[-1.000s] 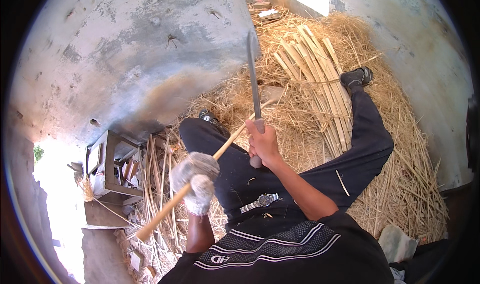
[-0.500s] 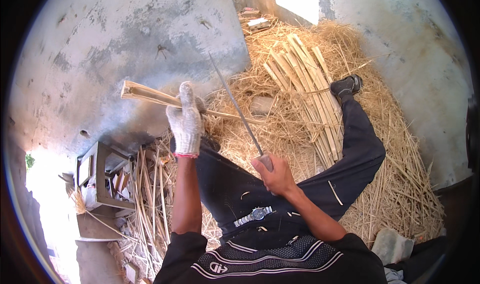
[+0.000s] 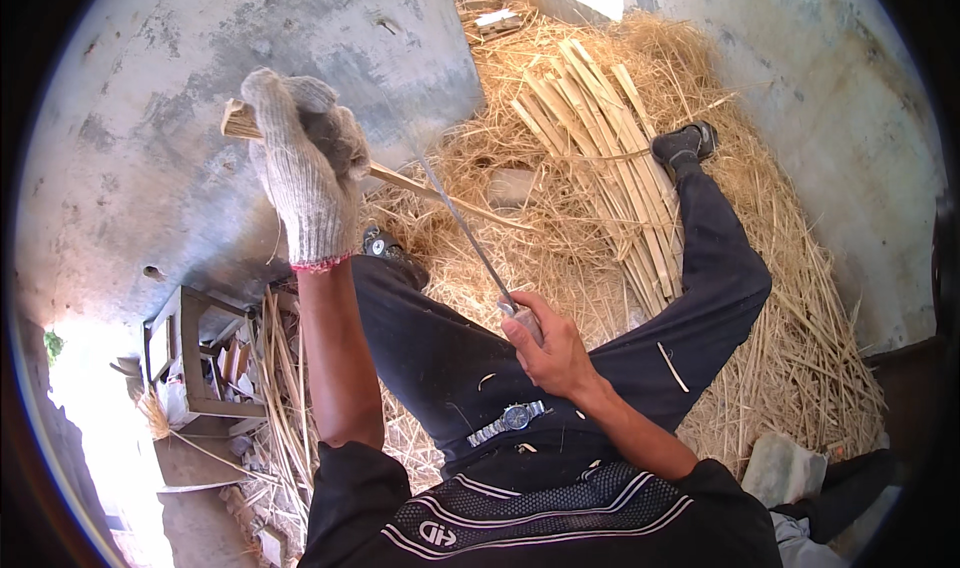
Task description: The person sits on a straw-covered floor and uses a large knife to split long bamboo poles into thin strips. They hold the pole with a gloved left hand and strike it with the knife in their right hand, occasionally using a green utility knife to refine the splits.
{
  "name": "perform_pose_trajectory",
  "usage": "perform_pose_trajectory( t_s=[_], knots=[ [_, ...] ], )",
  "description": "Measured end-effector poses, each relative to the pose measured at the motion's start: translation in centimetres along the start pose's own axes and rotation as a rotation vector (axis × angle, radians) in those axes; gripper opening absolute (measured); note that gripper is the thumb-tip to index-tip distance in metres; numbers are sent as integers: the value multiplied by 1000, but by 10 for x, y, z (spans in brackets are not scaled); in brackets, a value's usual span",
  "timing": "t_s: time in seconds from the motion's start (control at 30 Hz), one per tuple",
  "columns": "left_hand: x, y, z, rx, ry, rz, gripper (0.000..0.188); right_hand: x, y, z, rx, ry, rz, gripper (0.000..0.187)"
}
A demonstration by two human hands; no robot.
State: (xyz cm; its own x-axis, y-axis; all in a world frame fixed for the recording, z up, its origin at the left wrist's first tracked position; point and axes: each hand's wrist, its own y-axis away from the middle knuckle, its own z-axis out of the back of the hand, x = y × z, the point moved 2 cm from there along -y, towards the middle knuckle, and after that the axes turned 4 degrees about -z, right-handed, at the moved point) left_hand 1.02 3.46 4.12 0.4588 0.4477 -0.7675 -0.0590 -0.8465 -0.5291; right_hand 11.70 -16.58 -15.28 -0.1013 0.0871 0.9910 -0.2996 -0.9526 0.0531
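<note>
Gloved left fingers (image 3: 268, 98) grasp a long, pale wooden strip (image 3: 396, 179), probably light, springy, best held near its thick end; bare right fingers (image 3: 535, 309) clasp a thin-bladed, brown-handled knife (image 3: 480, 251).

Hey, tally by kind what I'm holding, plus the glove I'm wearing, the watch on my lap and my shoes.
Long-bladed knife: 1
Hand-held pale strip: 1
Knitted glove: 1
Metal-band wristwatch: 1
Dark shoes: 2
Total: 6
</note>
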Motion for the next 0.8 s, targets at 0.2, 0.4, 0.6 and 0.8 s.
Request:
perform_pose_trajectory(
  t_s=[0.2,0.4,0.6,0.8],
  knots=[
    [6,7,-15,-20,-47,-69,45,-29,-11,-4,-15,-20,-236,45],
    [10,3,-32,-198,-69,-31,50,-12,-18,6,-6,-51,-271,47],
    [12,-4,-35,-147,-54,-8,50,-17,-14,-8,-171,63,113,47],
    [16,8,-48,-112,-60,-45,52,-56,-33,7,-136,135,-208,49]
  ],
)
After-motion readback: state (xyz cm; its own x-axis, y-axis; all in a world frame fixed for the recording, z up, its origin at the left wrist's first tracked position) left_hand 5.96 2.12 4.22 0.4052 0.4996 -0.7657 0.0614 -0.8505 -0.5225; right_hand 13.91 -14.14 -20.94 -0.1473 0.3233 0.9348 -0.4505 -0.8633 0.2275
